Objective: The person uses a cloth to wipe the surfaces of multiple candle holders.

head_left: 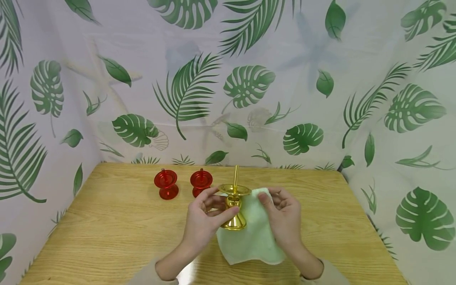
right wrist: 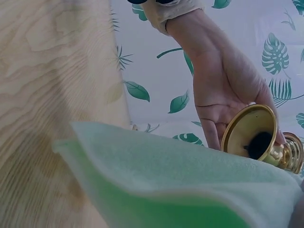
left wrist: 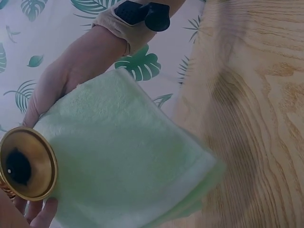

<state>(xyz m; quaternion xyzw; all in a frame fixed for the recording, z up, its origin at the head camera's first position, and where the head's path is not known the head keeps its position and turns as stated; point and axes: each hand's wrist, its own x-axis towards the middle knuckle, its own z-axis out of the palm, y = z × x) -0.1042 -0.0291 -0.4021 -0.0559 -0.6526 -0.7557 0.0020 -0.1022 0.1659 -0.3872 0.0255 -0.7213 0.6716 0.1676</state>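
Observation:
A shiny gold candle holder (head_left: pixel 235 222) stands upright above the table, with a dish and a thin upright rod on top. My left hand (head_left: pixel 201 221) grips its stem, the thumb across the front. Just to the right, my right hand (head_left: pixel 287 221) pinches the upper edge of a pale green cloth (head_left: pixel 249 247), which hangs down behind the candle holder. The left wrist view has the hollow underside of the gold base (left wrist: pixel 47 164) in front of the folded cloth (left wrist: pixel 123 147). In the right wrist view, my left hand (right wrist: pixel 228 80) is behind the candle holder's base (right wrist: pixel 240 130).
Two red candle holders (head_left: pixel 168 192) of similar shape stand toward the back of the wooden table (head_left: pixel 117 221), left of my hands; the nearer one is partly behind my left hand. Leaf-patterned white sheeting (head_left: pixel 199 150) encloses the table's back and sides.

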